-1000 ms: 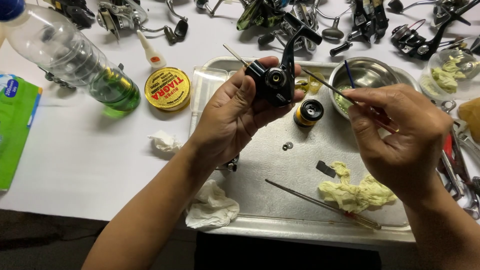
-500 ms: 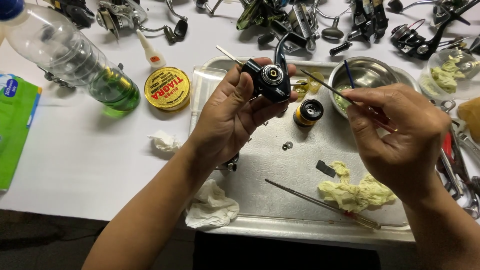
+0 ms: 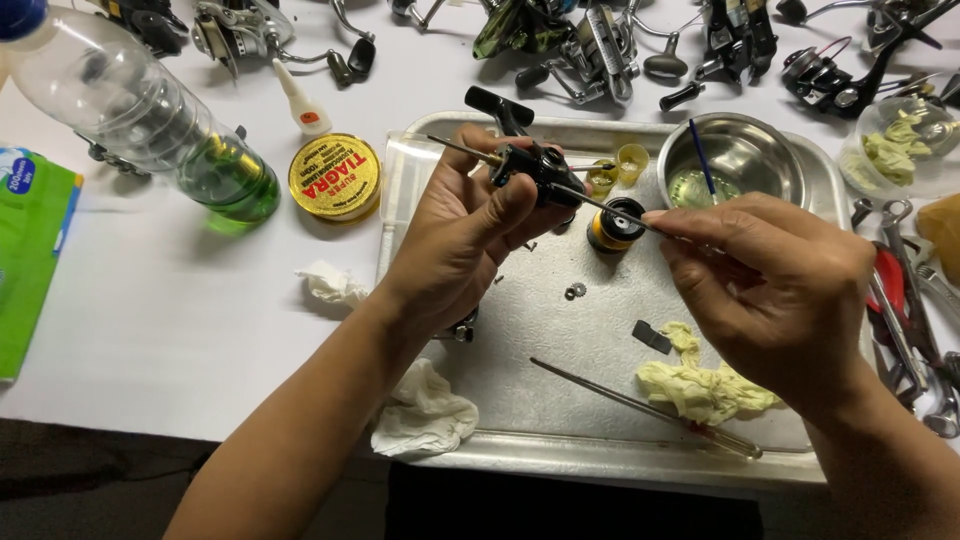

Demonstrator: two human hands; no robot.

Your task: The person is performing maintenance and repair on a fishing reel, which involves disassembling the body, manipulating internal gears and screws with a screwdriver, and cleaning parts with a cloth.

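My left hand grips a small black fishing-reel body above the metal tray, its crank handle pointing up and away. My right hand pinches a thin metal rod whose tip reaches the reel body. A second thin rod sticks out of the reel's far left side. Just below the rod stands a small yellow-and-black jar. A tiny washer lies on the tray under the hands.
The tray also holds a steel bowl with a blue stick, yellow stained rags, a screwdriver and a small black piece. Outside it are a yellow round tin, a plastic bottle with green liquid, white tissues, several reels and tools.
The reel body has been turned in my left hand, so its crank handle swung from upper right to upper left. My right hand kept the rod against it.
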